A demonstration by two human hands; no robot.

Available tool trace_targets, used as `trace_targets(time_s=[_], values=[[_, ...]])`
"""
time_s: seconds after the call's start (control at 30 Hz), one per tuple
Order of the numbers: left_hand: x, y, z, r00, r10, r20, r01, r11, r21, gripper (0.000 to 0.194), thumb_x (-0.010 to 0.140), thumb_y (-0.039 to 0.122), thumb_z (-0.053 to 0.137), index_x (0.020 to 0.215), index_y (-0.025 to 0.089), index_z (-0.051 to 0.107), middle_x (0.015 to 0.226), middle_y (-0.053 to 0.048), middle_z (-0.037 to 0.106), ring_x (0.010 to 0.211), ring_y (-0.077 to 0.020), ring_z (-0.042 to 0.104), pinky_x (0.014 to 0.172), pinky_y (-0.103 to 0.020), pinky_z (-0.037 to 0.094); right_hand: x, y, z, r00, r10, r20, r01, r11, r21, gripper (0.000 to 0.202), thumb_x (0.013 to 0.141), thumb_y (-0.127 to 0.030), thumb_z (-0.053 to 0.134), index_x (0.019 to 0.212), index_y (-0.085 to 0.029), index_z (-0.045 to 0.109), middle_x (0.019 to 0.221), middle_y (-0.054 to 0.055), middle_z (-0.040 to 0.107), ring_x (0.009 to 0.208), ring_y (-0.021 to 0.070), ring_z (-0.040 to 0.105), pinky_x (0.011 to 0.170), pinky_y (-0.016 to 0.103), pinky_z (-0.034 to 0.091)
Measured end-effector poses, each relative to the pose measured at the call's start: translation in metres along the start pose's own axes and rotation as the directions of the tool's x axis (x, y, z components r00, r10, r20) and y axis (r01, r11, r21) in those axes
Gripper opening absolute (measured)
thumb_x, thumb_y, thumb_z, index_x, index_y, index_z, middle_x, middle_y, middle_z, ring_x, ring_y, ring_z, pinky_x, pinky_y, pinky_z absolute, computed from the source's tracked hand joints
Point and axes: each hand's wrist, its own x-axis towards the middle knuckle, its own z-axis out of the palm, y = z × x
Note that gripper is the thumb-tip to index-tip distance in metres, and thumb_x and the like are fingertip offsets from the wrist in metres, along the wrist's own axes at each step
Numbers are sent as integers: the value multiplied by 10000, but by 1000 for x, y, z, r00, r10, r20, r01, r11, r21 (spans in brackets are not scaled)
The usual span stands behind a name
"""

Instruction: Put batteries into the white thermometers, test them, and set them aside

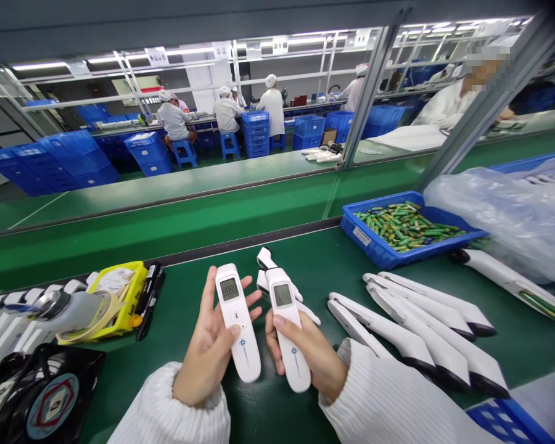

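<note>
As L hand [206, 350] holds thermom. [241, 324] — R hand [315, 350] holds another [285, 297].

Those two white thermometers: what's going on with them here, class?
A person holds both. The left grip holds a thermometer whose screen shows digits; the right grip holds a second thermometer whose display shows no clear digits. More thermometers lie on the green table, near a blue tray of batteries.

Fan [53, 404] cut off by left edge; lettering [246, 356] on 2 held thermometers [240, 316] illegibly small.
</note>
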Motion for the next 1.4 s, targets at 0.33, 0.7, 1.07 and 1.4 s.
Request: trace_targets(time_s=[0.33,0.7,1.07,1.4], values=[[2,0,-4,999,33,5,-33,999,21,824,802,260,628,1424,429,116,1370,-73,490,1214,-286,490,997,-470,398,-8,1,3,979,-177,104,189,975,-117,348,910,-465,488,1117,-196,410,714,-16,563,394,82,509,366,184,376],[6,7,-8,994,58,-95,-56,998,16,826,780,219,625,1431,393,147,1341,-68,519,1208,-275,499,1023,-443,379,-15,-10,3,850,-400,342,518,522,-677,172,893,-254,487,1058,-206,500,962,71,595,879,217,551,773,340,423],[19,-6,-30,876,220,-428,-12,899,438,732,705,341,706,1342,349,347,844,32,580,565,-95,564,507,-217,507,-4,21,1,536,-368,759,719,-272,-639,226,891,-351,461,765,-166,492,706,26,560,612,149,469,592,313,342],[24,-11,-47,889,224,-400,143,692,707,545,795,474,541,1273,230,446,858,-36,660,757,-206,643,774,-376,492,-3,19,3,681,-178,710,571,-478,-668,167,885,-100,502,1007,-206,545,1079,58,565,728,166,469,620,291,406]])
